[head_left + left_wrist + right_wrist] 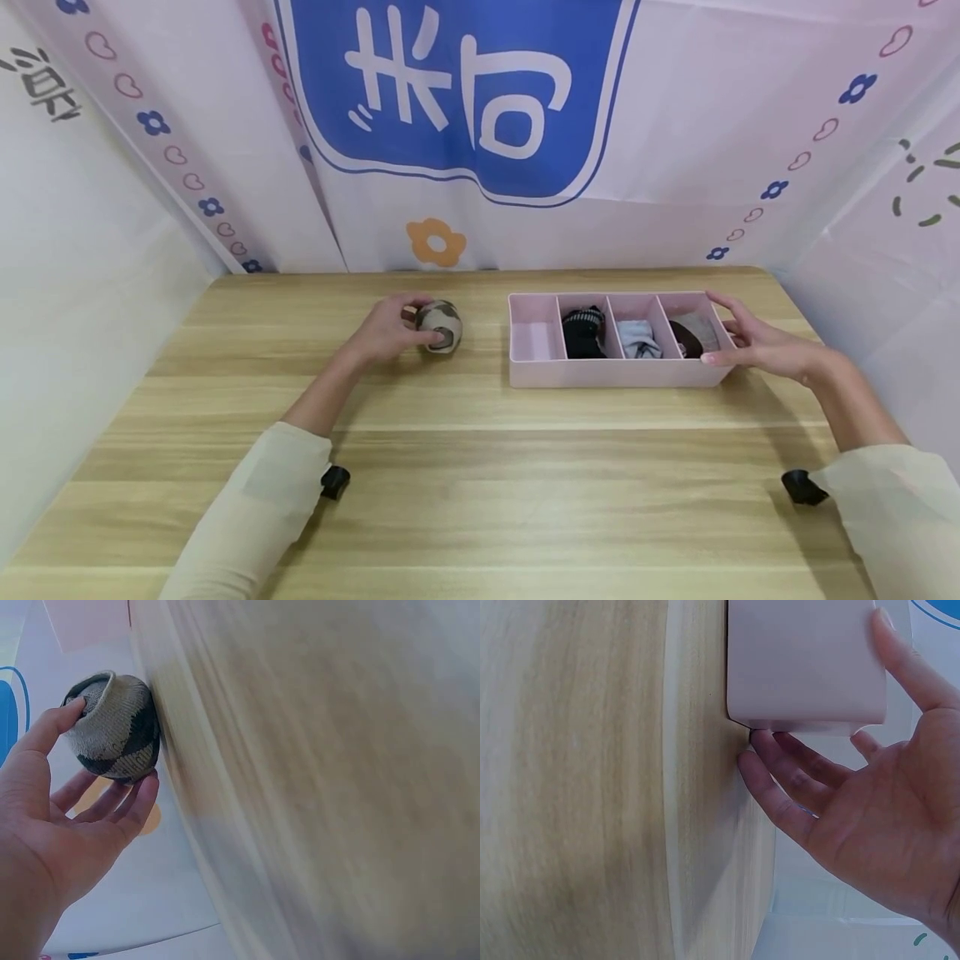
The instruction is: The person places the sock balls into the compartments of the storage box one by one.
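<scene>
On the left of the table, my left hand [388, 330] pinches a rolled-up sock ball [442, 326] with a brown and beige camouflage pattern. The left wrist view shows the thumb pressing the folded cuff of the sock ball [124, 731] and fingertips at its lower side. To its right stands a pink divided storage box [600, 373]. My right hand [765, 340] grips the box's right end, thumb on the front corner and a finger at the back corner. Inside lie black socks [583, 335], light grey socks [639, 340] and a brown and grey bundle [693, 333], each in its own compartment.
The wooden table [480, 492] runs under both arms. Printed white cloth [660, 167] hangs behind it and along both sides. A black strap piece [335, 482] shows at the left sleeve and another black piece [804, 487] at the right sleeve.
</scene>
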Tool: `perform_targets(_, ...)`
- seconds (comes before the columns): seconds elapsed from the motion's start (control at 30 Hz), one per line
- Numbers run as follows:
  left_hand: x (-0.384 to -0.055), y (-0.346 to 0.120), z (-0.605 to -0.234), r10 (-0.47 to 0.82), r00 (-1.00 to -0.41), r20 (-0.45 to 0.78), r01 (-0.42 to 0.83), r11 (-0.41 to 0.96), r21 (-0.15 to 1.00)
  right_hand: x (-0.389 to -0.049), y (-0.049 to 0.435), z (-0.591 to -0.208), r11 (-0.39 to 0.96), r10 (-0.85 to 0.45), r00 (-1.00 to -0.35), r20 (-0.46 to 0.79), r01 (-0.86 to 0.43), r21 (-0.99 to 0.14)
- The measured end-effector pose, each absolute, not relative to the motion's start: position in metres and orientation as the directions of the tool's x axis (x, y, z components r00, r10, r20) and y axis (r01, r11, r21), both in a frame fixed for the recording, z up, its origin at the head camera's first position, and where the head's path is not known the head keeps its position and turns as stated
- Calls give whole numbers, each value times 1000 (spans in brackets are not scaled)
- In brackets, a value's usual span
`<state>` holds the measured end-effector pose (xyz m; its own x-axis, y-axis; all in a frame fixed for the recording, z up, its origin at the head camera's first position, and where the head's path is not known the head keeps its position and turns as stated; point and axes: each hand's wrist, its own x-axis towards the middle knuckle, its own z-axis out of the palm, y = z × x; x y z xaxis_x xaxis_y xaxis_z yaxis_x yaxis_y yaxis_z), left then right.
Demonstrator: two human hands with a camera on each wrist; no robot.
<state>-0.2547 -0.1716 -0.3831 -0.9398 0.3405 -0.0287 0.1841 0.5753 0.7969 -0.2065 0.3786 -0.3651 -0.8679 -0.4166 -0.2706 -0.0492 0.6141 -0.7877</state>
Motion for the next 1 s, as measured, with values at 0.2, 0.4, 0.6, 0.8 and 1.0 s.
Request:
perform_targets(0.2,-253,-170,-380,346,-938,-14,198,569,798,-208,379,-364,618,-413,-869,-271,-49,-785)
perform_targets(0.4,-250,-166,-376,352,-936,-15,188,536,823,-207,378,-364,613,-411,-870,-273,-43,-789)
perform_targets(0.6,-248,-160,-370,363,-932,6,194,482,855,-206,378,-364,610,-413,-869,-271,-43,-792)
perform_targets(0.8,-244,-151,-362,379,-924,51,234,453,860,-206,378,-364,612,-408,-871,-273,-39,-790)
perform_targets(1.0,-240,-144,-354,380,-923,62,236,430,872,-206,379,-364,614,-408,-872,-271,-42,-788)
